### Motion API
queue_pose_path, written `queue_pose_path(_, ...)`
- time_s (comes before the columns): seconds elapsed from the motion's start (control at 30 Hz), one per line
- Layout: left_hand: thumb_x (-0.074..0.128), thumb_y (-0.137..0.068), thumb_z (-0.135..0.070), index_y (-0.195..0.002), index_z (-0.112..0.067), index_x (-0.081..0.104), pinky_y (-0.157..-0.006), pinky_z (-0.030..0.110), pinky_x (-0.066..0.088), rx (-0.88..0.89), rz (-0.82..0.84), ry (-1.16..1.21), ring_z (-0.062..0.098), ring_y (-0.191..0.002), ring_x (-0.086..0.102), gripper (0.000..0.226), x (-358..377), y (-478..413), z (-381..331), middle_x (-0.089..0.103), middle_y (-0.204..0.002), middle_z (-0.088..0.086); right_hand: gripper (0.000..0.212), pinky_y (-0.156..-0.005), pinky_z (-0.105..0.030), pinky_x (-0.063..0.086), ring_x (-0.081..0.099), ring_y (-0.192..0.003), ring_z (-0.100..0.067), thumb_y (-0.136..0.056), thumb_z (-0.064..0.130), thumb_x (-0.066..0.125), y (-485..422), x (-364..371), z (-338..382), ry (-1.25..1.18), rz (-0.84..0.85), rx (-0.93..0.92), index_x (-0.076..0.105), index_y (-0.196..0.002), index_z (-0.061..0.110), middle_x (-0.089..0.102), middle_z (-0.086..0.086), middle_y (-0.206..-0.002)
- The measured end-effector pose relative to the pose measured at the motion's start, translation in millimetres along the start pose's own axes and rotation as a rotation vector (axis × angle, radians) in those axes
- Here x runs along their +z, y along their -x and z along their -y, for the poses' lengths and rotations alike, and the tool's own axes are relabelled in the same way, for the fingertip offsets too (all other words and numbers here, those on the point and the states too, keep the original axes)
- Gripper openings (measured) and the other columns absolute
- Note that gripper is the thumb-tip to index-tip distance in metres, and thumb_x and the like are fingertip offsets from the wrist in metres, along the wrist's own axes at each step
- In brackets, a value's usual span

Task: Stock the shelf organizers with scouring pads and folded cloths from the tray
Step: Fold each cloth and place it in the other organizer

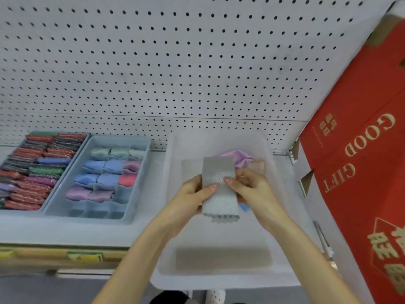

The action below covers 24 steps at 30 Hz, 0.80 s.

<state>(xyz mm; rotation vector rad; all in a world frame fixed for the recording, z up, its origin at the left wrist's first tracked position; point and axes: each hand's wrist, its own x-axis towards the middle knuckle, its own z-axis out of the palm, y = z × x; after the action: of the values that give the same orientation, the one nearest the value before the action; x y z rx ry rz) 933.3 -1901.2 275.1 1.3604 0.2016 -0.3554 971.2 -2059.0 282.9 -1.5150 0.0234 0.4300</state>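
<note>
over the tray (219,279), at the right end of the shelf (65,232), both hands hold one folded grey cloth (219,189); left hand (194,193) grips its left edge, thumb laid across the front; right hand (252,186) pinches the right edge, thumb on the front, fingers curled behind; cloth's scalloped lower edge hangs toward the camera; cannot tell if it touches the tray floor; far end of the tray holds a crumpled lilac cloth (240,155) and a beige piece (256,166) just beside it; a blue scrap (245,207) shows under the right hand; left of the tray, touching side by side, sit two pale blue organizers; cloth organizer (140,185) has folded cloths (105,170) in green, blue, pink, coral and lilac in its back four rows; pad organizer (19,212) at far left is packed with scouring pads (32,172) in red, grey, green, purple; white pegboard (175,62) behind; red carton (361,161) with gold lettering leans at right
</note>
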Motion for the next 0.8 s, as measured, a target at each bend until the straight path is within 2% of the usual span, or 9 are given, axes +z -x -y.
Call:
queue_pose_path(0.07, 0.054, -0.094, -0.01, -0.12, -0.015, 0.059, -0.086, 0.036, 0.055, 0.037, -0.039, -0.052, 0.02, -0.101, 0.068, 0.027, -2.5, 2.2, -3.0, 0.071, -0.111, 0.005, 0.018, -0.064, -0.031, 0.057, 0.07, -0.078, -0.021, -0.085, 0.005, 0.065, 3.0, 0.3, 0.5, 0.002, 0.048, 0.024, 0.058, -0.102, 0.007, 0.072, -0.008, -0.081)
queue_pose_path(0.17, 0.06, -0.09, -0.005, -0.111, -0.011, 0.059, -0.069, 0.027, 0.057, 0.102, -0.141, -0.079, 0.015, -0.085, 0.07, 0.022, 0.7, 2.6, -7.3, 0.072, -0.101, 0.008, 0.055, -0.07, -0.031, 0.056, 0.068, -0.082, -0.021, -0.076, -0.002, 0.073, 9.3, -4.4, -1.5, 0.039, 0.071, 0.023, 0.046, -0.119, 0.018, 0.069, -0.012, -0.093)
queue_pose_path(0.23, 0.065, -0.086, -0.005, -0.1, -0.011, 0.055, -0.057, 0.022, 0.053, 0.139, -0.242, -0.092, 0.016, -0.072, 0.069, 0.018, 6.3, 1.8, -6.8, 0.073, -0.089, 0.011, 0.064, -0.07, -0.03, 0.055, 0.066, -0.081, -0.019, -0.074, -0.007, 0.073, 13.6, -8.6, -1.3, 0.041, 0.091, -0.041, 0.045, -0.122, 0.024, 0.067, -0.014, -0.095)
queue_pose_path(0.37, 0.072, -0.08, -0.002, -0.098, -0.019, 0.043, -0.054, 0.029, 0.052, 0.27, -0.413, -0.041, 0.022, -0.063, 0.065, 0.037, 14.3, 4.1, -1.6, 0.069, -0.073, 0.016, 0.043, -0.07, -0.028, 0.055, 0.065, -0.08, -0.017, -0.072, -0.01, 0.072, 17.2, -13.1, 1.8, 0.058, 0.112, -0.156, 0.066, -0.101, 0.022, 0.069, -0.01, -0.092)
queue_pose_path(0.47, 0.067, -0.08, 0.008, -0.101, -0.012, 0.051, -0.057, 0.023, 0.052, 0.373, -0.269, -0.057, 0.014, -0.065, 0.065, 0.033, 15.1, 12.0, 3.1, 0.069, -0.069, 0.003, 0.045, -0.077, -0.029, 0.054, 0.064, -0.082, -0.014, -0.069, -0.014, 0.072, 17.7, -17.4, -0.6, 0.064, 0.11, -0.181, 0.068, -0.096, 0.022, 0.071, -0.005, -0.088)
queue_pose_path(0.6, 0.073, -0.071, 0.011, -0.1, -0.013, 0.066, -0.07, 0.018, 0.053, 0.401, -0.174, -0.225, 0.006, -0.082, 0.066, 0.039, 15.7, 18.1, 2.0, 0.07, -0.092, -0.004, 0.045, -0.076, -0.031, 0.054, 0.061, -0.077, -0.011, -0.066, -0.01, 0.077, 22.7, -22.6, -0.9, 0.223, 0.079, -0.269, 0.068, -0.091, 0.027, 0.069, 0.002, -0.082)
queue_pose_path(0.67, 0.077, -0.07, 0.006, -0.102, -0.024, 0.067, -0.075, 0.023, 0.055, 0.393, -0.191, -0.385, 0.01, -0.085, 0.067, 0.045, 17.5, 16.7, -1.5, 0.068, -0.099, 0.001, 0.042, -0.067, -0.021, 0.049, 0.055, -0.065, -0.001, -0.066, -0.004, 0.08, 21.4, -25.4, 3.1, 0.39, 0.05, -0.354, 0.067, -0.082, 0.033, 0.064, 0.015, -0.069)
queue_pose_path(0.73, 0.077, -0.075, -0.007, -0.099, -0.031, 0.07, -0.076, 0.025, 0.051, 0.415, -0.224, -0.718, 0.009, -0.081, 0.062, 0.035, 16.6, 17.2, -5.8, 0.062, -0.093, 0.001, 0.035, -0.061, -0.017, 0.041, 0.048, -0.06, -0.002, -0.068, 0.005, 0.081, 19.8, -27.5, 9.2, 0.54, 0.039, -0.419, 0.066, -0.077, 0.036, 0.057, 0.01, -0.071)
queue_pose_path(0.8, 0.071, -0.082, -0.021, -0.086, -0.037, 0.069, -0.07, 0.018, 0.039, 0.422, -0.178, -0.942, 0.0, -0.075, 0.05, 0.016, 11.5, 20.1, -13.5, 0.052, -0.086, -0.001, 0.024, -0.062, -0.017, 0.037, 0.044, -0.064, -0.005, -0.072, 0.012, 0.079, 18.4, -28.2, 14.3, 0.597, 0.057, -0.435, 0.066, -0.076, 0.031, 0.049, 0.005, -0.077)
